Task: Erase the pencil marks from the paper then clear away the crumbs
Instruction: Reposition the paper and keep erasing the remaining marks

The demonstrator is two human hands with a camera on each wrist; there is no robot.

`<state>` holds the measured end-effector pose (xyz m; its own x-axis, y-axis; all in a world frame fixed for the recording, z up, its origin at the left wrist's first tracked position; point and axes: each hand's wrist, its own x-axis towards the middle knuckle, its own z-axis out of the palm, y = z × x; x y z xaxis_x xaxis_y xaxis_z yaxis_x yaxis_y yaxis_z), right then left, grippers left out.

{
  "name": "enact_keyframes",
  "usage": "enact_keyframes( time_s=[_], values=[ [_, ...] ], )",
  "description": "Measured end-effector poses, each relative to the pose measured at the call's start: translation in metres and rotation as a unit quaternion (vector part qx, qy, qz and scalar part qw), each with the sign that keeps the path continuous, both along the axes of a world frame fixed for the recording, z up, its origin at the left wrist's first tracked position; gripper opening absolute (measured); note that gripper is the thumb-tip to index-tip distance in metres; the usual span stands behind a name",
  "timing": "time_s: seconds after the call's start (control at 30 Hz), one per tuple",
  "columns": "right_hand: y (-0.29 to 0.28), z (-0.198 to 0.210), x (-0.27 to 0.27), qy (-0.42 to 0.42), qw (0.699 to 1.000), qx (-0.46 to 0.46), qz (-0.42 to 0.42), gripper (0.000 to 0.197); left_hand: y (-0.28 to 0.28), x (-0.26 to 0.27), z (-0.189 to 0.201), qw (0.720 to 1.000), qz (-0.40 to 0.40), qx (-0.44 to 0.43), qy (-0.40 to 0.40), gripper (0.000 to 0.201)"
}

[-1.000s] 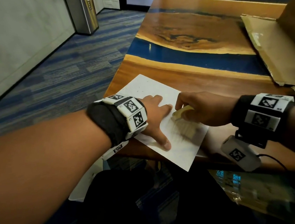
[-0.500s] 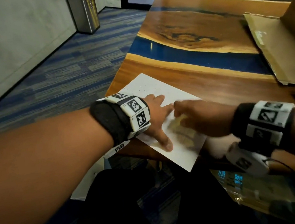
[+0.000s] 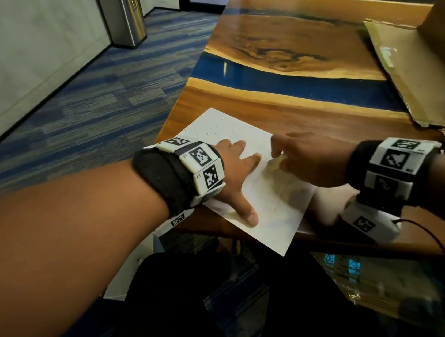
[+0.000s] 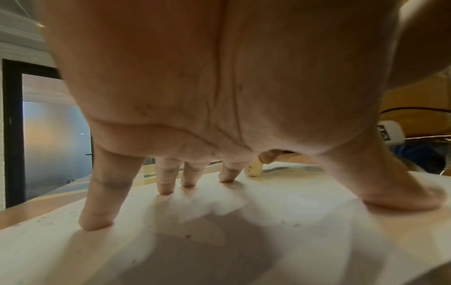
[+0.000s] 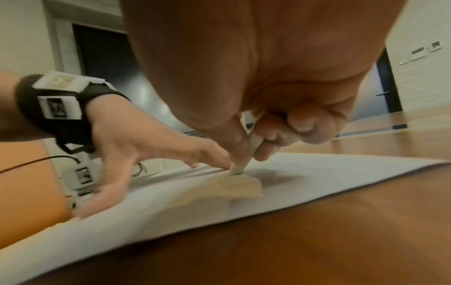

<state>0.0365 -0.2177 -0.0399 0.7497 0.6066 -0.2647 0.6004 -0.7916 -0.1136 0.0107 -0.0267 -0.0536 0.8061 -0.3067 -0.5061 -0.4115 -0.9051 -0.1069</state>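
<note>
- The right hand (image 3: 307, 158) pinches a pale eraser (image 5: 246, 154) between thumb and curled fingers; its lower tip presses on the paper (image 3: 276, 226).
- In the right wrist view the eraser's tip meets the sheet just right of the left hand's (image 3: 233, 178) fingertips (image 5: 214, 156), close beside them but apart.
- The left hand lies spread on the paper with straight fingers and the thumb (image 4: 402, 194) splayed toward the near edge, pressing the sheet flat.
- Faint pencil marks (image 3: 283, 191) show between the left thumb and the right hand; small dark crumbs (image 3: 211, 130) dot the far corner of the sheet.
- The paper lies askew at the near left corner of the wooden table (image 3: 307, 118), its near corner jutting past the table's near edge.
- Bare tabletop runs far and right of the sheet up to a cardboard flap (image 3: 422, 73) at the right.
</note>
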Motion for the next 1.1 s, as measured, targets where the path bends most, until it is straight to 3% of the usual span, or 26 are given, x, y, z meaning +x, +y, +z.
enact_keyframes(
  time_s=[0.17,0.3,0.47,0.57,0.73,0.83,0.9,1.0,1.1],
  values=[
    [0.003,-0.004,-0.027,0.104,0.986,0.004,0.134,0.020,-0.001,0.000,0.003,1.000,0.006,-0.012,0.011,0.139],
    [-0.002,-0.005,-0.001,0.006,1.000,0.007,0.017,0.024,-0.001,-0.001,0.001,1.000,-0.004,-0.004,-0.005,0.137],
    [0.000,-0.007,-0.024,0.098,0.984,0.012,0.150,0.023,-0.001,0.000,0.003,1.000,0.007,-0.011,0.008,0.141],
    [-0.005,-0.004,-0.012,0.039,0.996,0.003,0.076,0.024,-0.002,-0.001,0.002,1.000,0.004,0.000,-0.003,0.139],
    [-0.005,-0.006,-0.033,0.101,0.979,0.015,0.175,0.024,-0.002,0.001,0.002,1.000,0.012,-0.003,0.007,0.143],
    [-0.011,-0.004,-0.015,0.030,0.996,-0.001,0.088,0.026,-0.003,0.000,0.001,1.000,0.006,0.001,-0.003,0.140],
    [-0.011,-0.004,-0.019,0.027,0.995,0.004,0.099,0.026,-0.003,-0.001,0.002,1.000,0.011,0.003,0.000,0.141],
    [-0.009,-0.005,-0.038,0.092,0.981,0.004,0.172,0.024,-0.003,0.000,0.003,1.000,0.017,-0.002,0.010,0.143],
    [-0.016,-0.005,-0.019,0.051,0.993,-0.012,0.103,0.025,-0.004,0.001,0.002,1.000,0.010,0.006,0.010,0.141]
  ],
)
